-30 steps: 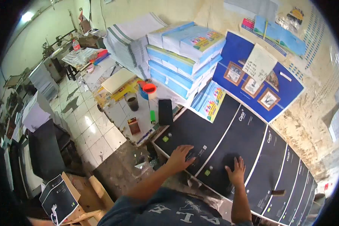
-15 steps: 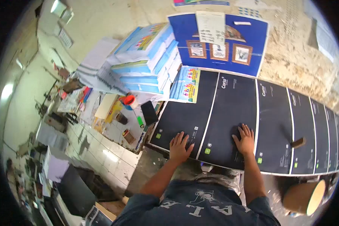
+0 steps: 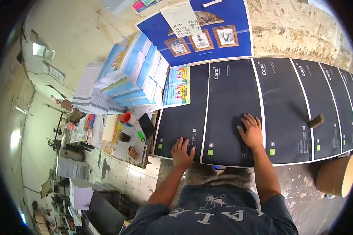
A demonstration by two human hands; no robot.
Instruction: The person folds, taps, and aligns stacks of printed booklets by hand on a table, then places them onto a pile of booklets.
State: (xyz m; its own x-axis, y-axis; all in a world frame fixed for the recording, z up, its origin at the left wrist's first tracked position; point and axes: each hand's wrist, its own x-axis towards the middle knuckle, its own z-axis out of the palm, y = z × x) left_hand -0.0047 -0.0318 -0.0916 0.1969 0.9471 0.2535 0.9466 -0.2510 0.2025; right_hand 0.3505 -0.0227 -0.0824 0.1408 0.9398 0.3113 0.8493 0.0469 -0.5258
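Observation:
My left hand [image 3: 183, 153] rests flat near the front edge of a long table covered in black panels [image 3: 231, 98] with white dividing lines and "Carta" lettering. Its fingers are spread and hold nothing. Farther right, my right hand [image 3: 251, 131] lies on the same black surface beside a white line, fingers stretched forward and nothing in them. A small brown block [image 3: 316, 121] stands on the table to the right of that hand. Printed sheets with blue and yellow artwork [image 3: 180, 87] lie at the table's back left corner.
Tall stacks of printed paper [image 3: 135, 70] rise at the back left. A side table holds a phone [image 3: 147, 125], a red-rimmed cup [image 3: 128, 118] and a green item [image 3: 141, 136]. A blue poster board [image 3: 231, 27] leans on the wall. A brown drum [image 3: 335, 176] stands at the lower right.
The camera view has turned, so the blue board and paper stacks sit farther left. My right hand appears slightly farther forward on the black surface; both hands stay flat.

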